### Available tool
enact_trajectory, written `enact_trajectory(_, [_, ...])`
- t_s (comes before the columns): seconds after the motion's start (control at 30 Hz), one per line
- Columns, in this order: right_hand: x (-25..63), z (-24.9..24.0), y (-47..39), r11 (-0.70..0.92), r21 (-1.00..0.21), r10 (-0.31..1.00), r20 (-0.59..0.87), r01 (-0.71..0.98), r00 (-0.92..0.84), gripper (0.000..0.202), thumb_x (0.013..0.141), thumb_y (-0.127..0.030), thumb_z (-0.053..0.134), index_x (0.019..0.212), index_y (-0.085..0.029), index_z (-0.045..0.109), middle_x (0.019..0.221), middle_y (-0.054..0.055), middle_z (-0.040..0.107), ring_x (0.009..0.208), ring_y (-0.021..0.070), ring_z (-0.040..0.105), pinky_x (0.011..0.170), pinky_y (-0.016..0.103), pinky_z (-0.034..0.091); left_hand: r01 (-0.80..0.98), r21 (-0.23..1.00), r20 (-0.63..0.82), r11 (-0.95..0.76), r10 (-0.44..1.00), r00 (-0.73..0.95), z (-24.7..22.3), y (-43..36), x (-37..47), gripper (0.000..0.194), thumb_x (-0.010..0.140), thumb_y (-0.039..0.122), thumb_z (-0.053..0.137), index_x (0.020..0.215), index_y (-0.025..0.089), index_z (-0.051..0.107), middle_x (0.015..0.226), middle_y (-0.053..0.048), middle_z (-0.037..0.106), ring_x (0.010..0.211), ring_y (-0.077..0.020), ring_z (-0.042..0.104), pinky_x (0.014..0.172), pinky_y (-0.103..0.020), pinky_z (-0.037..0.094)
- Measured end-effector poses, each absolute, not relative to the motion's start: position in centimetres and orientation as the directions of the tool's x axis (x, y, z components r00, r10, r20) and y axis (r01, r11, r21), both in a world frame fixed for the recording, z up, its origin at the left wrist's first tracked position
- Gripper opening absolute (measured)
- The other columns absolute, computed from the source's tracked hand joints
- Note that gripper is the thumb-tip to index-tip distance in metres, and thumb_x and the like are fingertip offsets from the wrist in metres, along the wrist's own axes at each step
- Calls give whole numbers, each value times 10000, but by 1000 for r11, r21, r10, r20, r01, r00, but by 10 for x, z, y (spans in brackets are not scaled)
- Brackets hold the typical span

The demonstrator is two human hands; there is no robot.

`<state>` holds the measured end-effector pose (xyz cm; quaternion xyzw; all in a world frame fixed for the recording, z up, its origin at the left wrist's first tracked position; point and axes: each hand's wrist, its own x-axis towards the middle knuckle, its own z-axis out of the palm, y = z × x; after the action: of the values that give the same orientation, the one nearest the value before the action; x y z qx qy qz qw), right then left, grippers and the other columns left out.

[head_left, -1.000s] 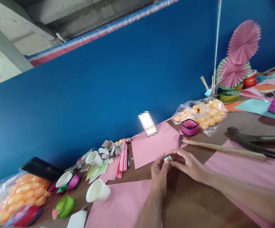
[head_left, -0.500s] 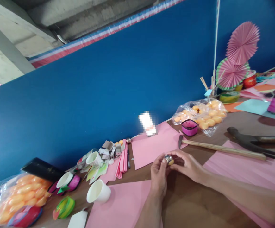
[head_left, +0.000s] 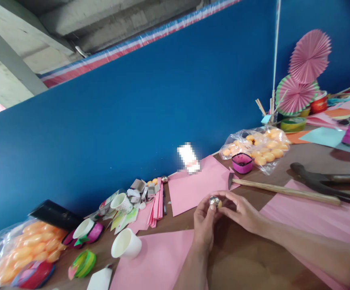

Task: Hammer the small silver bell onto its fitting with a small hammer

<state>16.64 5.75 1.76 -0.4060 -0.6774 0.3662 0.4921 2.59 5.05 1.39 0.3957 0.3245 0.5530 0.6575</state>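
Observation:
A small ball point(head_left: 215, 201), shiny silver with a yellow-orange patch on its right side, is held between both hands above the brown table. My left hand point(head_left: 204, 219) grips it from the left, thumb pressed on its front. From the right, my right hand point(head_left: 238, 209) closes on it, with the index finger over the top and the thumb at the lower right. The ball's underside is hidden by the fingers. Behind the hands lies a pink paper sheet point(head_left: 187, 193), and another pink sheet point(head_left: 156, 257) is at the left forearm.
A wooden-handled hammer point(head_left: 283, 190) and a dark claw hammer point(head_left: 316, 179) lie to the right. Bagged orange plastic eggs point(head_left: 268, 155) sit behind, with more point(head_left: 26, 249) at far left. A white paper cup point(head_left: 127, 244) lies tilted near the left. A blue wall point(head_left: 132, 121) bounds the table.
The ball has turned slightly in my fingers, with more silver and less yellow showing. My left thumb has shifted a little across its front. Both hands keep their hold.

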Motion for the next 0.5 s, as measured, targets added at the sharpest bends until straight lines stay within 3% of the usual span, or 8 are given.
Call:
enact_trajectory(0.37, [167, 8, 59, 461, -831, 887, 422, 311, -186, 324, 743, -233, 587, 1064, -235, 540, 1066, 69, 582, 965, 209, 555, 821, 325, 479, -399, 916, 15, 51, 987, 160, 7, 52, 26, 338, 744, 279, 618, 1058, 162, 575, 1063, -116, 596, 960, -224, 566, 804, -334, 448])
enact_trajectory(0.5, [168, 11, 60, 530, -756, 847, 488, 385, -209, 391, 738, -233, 592, 1121, -233, 510, 1094, 75, 570, 1009, 224, 530, 865, 374, 450, -463, 883, -2, 74, 988, 155, 7, 54, 26, 310, 768, 288, 588, 1053, 167, 571, 991, -96, 617, 875, -179, 585, 716, -270, 457])
